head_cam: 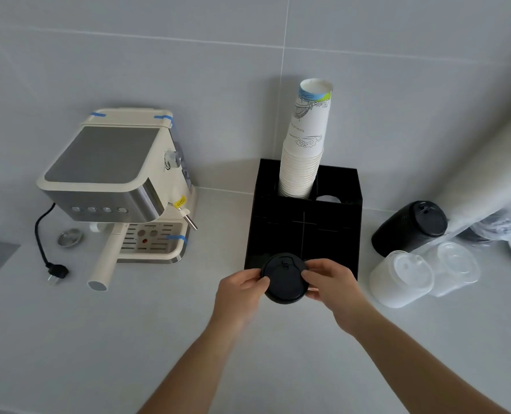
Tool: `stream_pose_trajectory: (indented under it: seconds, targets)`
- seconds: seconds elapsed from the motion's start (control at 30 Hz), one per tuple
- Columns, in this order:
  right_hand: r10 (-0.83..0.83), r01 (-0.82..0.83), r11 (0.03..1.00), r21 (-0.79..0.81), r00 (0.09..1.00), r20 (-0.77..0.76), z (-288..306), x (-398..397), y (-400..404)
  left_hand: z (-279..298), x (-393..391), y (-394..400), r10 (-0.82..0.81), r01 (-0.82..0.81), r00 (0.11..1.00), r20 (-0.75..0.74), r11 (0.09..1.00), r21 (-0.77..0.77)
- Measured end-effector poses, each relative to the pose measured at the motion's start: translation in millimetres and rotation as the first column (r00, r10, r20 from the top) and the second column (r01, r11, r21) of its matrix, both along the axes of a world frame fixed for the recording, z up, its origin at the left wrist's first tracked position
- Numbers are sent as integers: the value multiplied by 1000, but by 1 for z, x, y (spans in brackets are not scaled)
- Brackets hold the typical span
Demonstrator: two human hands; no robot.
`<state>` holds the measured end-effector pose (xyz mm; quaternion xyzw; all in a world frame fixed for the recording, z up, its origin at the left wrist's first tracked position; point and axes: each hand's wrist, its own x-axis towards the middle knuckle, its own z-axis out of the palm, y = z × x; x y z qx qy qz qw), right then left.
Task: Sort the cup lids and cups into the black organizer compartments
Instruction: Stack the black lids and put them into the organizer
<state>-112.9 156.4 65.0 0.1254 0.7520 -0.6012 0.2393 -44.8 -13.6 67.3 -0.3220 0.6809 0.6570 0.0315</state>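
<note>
Gripping: left hand (242, 289) and right hand (329, 282) pinch black lid stack (284, 279) at opposite rims.
Handling: likely light, stiff, slippery; separable.

Black lids (284, 279); black organizer (302, 234); white cups (303, 150), blue-rimmed, line-drawn; cream-steel coffee machine (113, 180), blue tape.
</note>
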Motion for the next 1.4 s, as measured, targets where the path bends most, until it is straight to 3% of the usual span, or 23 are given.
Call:
stream_pose_trajectory:
  seconds: [0.23, 0.43, 0.57, 0.67, 0.73, 0.87, 0.97, 1.4]
  targets:
    - [31, -30, 995, 99, 999, -16, 4, -37, -21, 7, -30, 2, -39, 39, 997, 68, 999, 7]
    - [288, -232, 882, 409, 954, -82, 4, -70, -42, -10, -57, 0, -6, -43, 986, 169, 958, 282]
    - [426, -327, 764, 556, 903, -55, 12, -91, -58, -1, -62, -1, 16, -96, 986, 164, 864, 494]
    - [381, -326, 787, 524, 924, 2, 13, -99, -68, 0, -67, -4, 62, -144, 985, 163, 814, 563]
    - [317, -330, 845, 421, 943, 102, 8, -105, -75, -3, -72, -5, 83, -174, 980, 182, 804, 568]
    - [171, -239, 946, 219, 942, 289, -6, -113, -86, -11, -83, -5, 66, -182, 971, 231, 833, 523]
    - [193, -266, 954, 136, 895, 402, -11, -114, -85, -11, -90, -3, 45, -158, 972, 232, 855, 495]
    - [147, -194, 980, 42, 848, 509, 2, -111, -90, -11, -115, -6, 3, -169, 935, 354, 882, 439]
